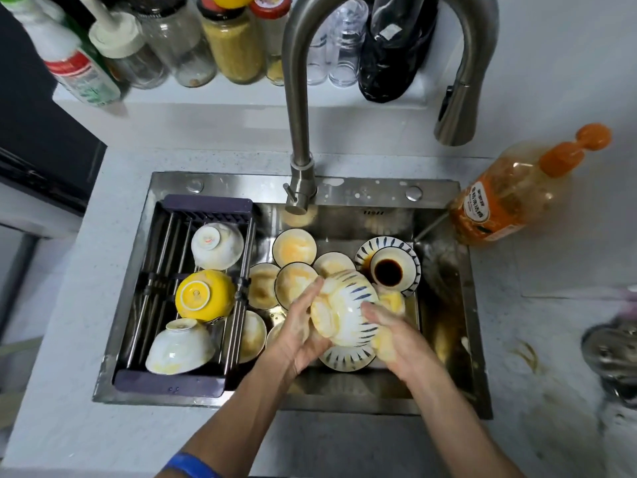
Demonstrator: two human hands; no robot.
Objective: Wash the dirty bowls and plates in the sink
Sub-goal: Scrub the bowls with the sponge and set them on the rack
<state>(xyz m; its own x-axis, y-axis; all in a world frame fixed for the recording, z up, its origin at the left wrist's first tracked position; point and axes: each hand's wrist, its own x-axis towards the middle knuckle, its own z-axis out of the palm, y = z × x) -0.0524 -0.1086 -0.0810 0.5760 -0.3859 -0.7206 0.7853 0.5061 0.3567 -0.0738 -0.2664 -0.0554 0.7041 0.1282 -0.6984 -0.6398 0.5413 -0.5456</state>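
Head view showed us a steel sink (pixel 220 182) set in a pale worktop (pixel 86 305). At nine o'clock in the basin sat a dark drying rack (pixel 206 203) carrying three upturned bowls: a white bowl (pixel 217 245) at the far end, a yellow bowl (pixel 205 295) in the middle, and another white one (pixel 179 346) nearest us. Moving toward the centre, we saw several small yellow-smeared plates (pixel 294 247) lying overlapped on the basin floor. Our left hand (pixel 298 334) gripped a blue-striped bowl (pixel 348 310) from its nine o'clock side, fingers curled on its rim. Our right hand (pixel 393 334) held the same bowl at four o'clock, its grip closed round a soapy yellow sponge (pixel 393 301) pressed against the bowl. At one o'clock from the bowl lay a striped dish with dark sauce (pixel 388 270). Above, at twelve o'clock, rose the curved faucet (pixel 298 115). At two o'clock on the worktop stood an orange detergent bottle (pixel 510 198).
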